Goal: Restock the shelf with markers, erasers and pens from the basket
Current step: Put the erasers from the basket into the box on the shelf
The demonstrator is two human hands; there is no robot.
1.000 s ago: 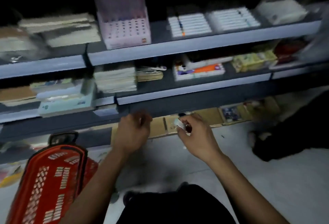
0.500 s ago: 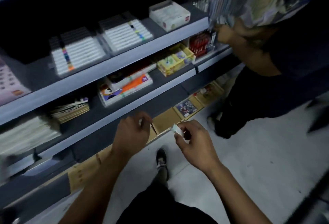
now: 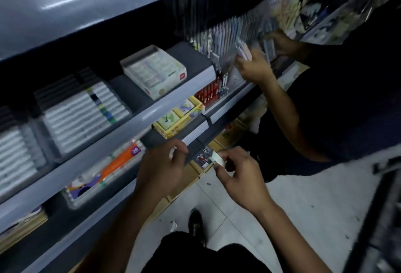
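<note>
right hand [image 3: 237, 180] — pinching small white eraser [image 3: 217, 159] | left hand [image 3: 161, 167] — curled; contents unclear

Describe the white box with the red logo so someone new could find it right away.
Start at the upper grey shelf holding the flat marker trays. Follow it right, past the trays, to the white box near the shelf's right end. It stands taller than the trays and has a small red logo on its front corner.

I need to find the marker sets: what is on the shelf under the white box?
Under the white box, a yellow box and an orange marker set sit on the lower shelf. Its back is hidden.
</note>
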